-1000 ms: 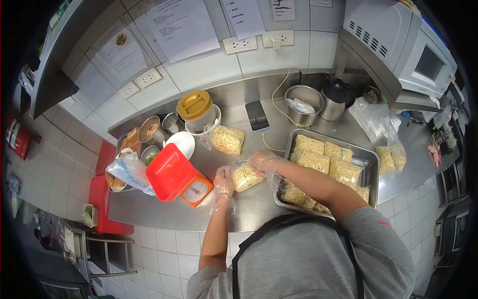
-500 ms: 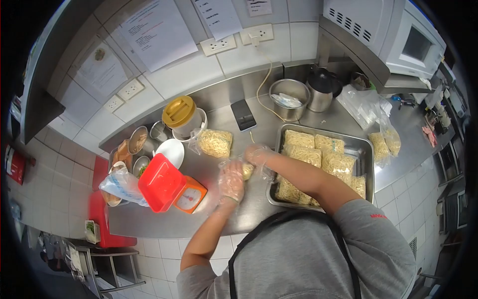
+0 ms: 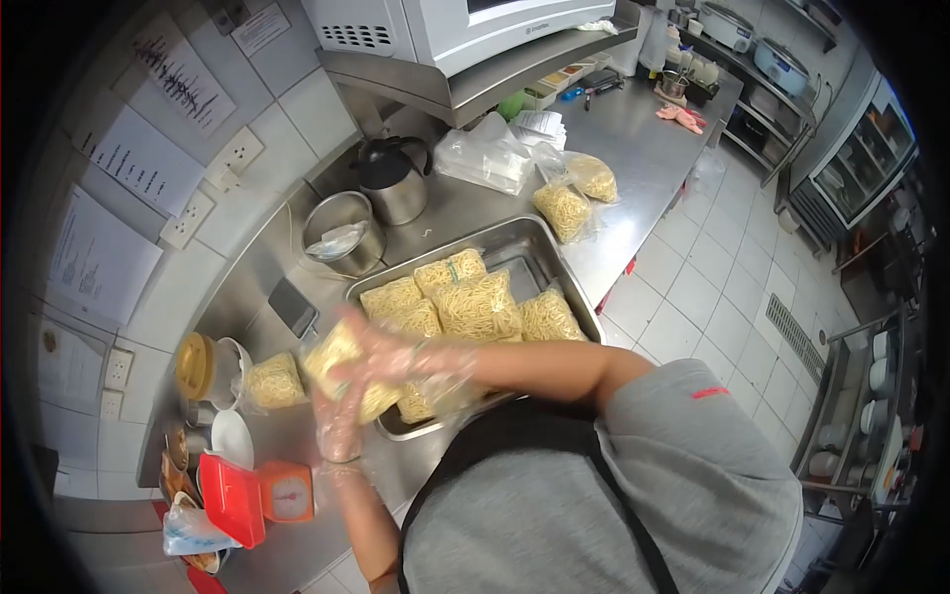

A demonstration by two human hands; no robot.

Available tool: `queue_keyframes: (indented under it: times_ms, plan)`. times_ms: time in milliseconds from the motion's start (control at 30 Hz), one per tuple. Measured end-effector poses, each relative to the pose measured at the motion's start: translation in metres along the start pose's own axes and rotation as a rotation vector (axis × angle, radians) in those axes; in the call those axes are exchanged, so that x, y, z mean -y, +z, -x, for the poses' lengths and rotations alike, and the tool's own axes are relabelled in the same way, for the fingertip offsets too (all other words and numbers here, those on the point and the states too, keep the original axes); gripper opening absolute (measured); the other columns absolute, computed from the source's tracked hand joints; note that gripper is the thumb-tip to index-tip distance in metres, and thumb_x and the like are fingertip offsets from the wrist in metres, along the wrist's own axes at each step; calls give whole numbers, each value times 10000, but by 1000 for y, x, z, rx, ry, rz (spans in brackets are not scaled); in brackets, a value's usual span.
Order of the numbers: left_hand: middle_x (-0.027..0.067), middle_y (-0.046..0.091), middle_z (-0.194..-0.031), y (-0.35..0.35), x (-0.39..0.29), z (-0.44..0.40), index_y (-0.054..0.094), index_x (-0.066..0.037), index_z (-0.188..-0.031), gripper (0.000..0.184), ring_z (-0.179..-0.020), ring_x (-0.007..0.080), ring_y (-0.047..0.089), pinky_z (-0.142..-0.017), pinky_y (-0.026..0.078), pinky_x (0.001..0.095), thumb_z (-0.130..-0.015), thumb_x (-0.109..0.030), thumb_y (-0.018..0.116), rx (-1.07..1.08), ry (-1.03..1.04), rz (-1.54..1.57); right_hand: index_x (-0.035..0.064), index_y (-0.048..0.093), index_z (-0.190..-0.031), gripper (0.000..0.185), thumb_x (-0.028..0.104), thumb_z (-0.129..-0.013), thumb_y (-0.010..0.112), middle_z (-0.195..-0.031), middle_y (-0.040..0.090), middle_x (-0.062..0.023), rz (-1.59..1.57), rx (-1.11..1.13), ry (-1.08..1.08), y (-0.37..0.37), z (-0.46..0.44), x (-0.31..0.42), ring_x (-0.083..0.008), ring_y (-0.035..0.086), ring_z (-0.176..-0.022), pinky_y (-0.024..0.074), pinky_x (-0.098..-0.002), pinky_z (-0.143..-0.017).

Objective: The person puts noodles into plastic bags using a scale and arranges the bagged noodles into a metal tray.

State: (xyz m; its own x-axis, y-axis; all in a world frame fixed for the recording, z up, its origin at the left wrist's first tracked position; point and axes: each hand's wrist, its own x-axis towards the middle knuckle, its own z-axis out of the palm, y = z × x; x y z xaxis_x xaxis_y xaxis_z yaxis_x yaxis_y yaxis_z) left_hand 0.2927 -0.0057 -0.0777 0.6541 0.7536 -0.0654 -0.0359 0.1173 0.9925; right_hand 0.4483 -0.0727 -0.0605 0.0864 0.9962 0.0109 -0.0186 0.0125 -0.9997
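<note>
My left hand (image 3: 338,424), in a clear plastic glove, holds the lower side of a bag of noodles (image 3: 334,354). My right hand (image 3: 388,354), gloved too and blurred, grips the same bag from the right. The bag is lifted beside the left edge of a metal tray (image 3: 580,292). Inside the tray lie several bags of noodles (image 3: 477,305). Another noodle bag (image 3: 274,382) rests on the counter to the left, next to a white tub.
An orange scale (image 3: 288,492) with a red container (image 3: 233,500) stands at the lower left. Behind the tray are a steel pot (image 3: 343,233), a jug (image 3: 393,183) and plastic bags (image 3: 485,153). A microwave (image 3: 445,30) sits on a shelf above.
The view has swung to the right. Both hands have lifted the noodle bag off the counter and brought it to the tray's left edge.
</note>
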Motion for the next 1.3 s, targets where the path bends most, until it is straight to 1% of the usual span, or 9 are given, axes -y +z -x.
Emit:
queue_keyframes:
  times_ms: [33, 167, 300, 400, 600, 833, 1067, 1200, 1300]
  plan:
    - [154, 425, -1362, 14, 4, -1, 200, -50, -1456, 914, -1129, 237, 540, -917, 480, 339, -769, -211, 781, 107, 52, -18, -27, 91, -1471, 1005, 471, -826, 679, -1504, 173, -272, 210, -92, -13, -24, 3, -15, -349, 253, -1384, 232, -393, -1134]
    - [153, 119, -1527, 63, -22, 13, -48, -227, -1509, 1044, -1175, 315, 518, -869, 524, 427, -814, -238, 731, 459, 18, -36, 84, 202, -1480, 845, 381, -853, 684, -1465, 297, -211, -133, -247, 84, -117, 89, -1, -266, 455, -1246, 311, -358, -1091]
    - [158, 146, -1523, 51, -13, 6, 12, -189, -1512, 909, -1171, 340, 538, -862, 522, 418, -879, -251, 661, 187, 80, -162, 129, 189, -1491, 737, 291, -910, 612, -1493, 272, -179, 296, -426, 181, -167, 165, -27, -290, 338, -1342, 299, -379, -1103]
    - [169, 211, -1497, 28, -14, 9, 44, -152, -1511, 863, -1122, 310, 575, -841, 525, 357, -892, -175, 644, 16, -26, -117, 81, 171, -1484, 683, 251, -941, 548, -1491, 265, -214, 202, -519, 202, -156, 178, -73, -312, 253, -1389, 257, -393, -1123]
    - [173, 245, -1497, -20, -2, -3, 170, -130, -1498, 774, -1148, 297, 565, -872, 481, 422, -893, -249, 638, -169, 73, -185, -5, 132, -1458, 635, 159, -946, 469, -1380, 336, -361, 662, -521, 97, -142, 177, -90, -437, 382, -1293, 328, -460, -1050]
    - [217, 413, -1403, -183, 74, -68, 355, -7, -1403, 656, -1213, 304, 509, -938, 455, 386, -854, -217, 646, -843, 45, -425, -5, 256, -1415, 663, 96, -834, 558, -1273, 422, -308, 986, -586, 127, -130, 156, -93, -475, 431, -1152, 359, -486, -1008]
    - [239, 506, -1320, -283, 127, -137, 486, 22, -1304, 560, -1237, 347, 485, -1063, 365, 385, -827, -233, 633, -1250, 32, -665, -8, 313, -1387, 682, 81, -785, 620, -1336, 366, -284, 1066, -696, 55, -140, 153, -58, -448, 385, -1228, 309, -467, -1057]
    - [219, 529, -1304, -268, 78, -148, 505, 20, -1289, 623, -1217, 352, 501, -1046, 373, 392, -853, -417, 594, -1013, -258, -758, 19, 360, -1363, 667, 88, -765, 647, -1324, 389, -255, 994, -751, -10, -138, 147, -46, -420, 382, -1239, 302, -462, -1066]
    - [175, 623, -1058, -327, 119, -176, 592, -13, -1071, 352, -980, 313, 593, -842, 453, 408, -859, -293, 577, -570, -339, -1555, 41, 421, -1309, 601, 110, -761, 659, -1314, 406, -232, 951, -747, -1, -130, 143, -33, -392, 390, -1243, 311, -446, -1066]
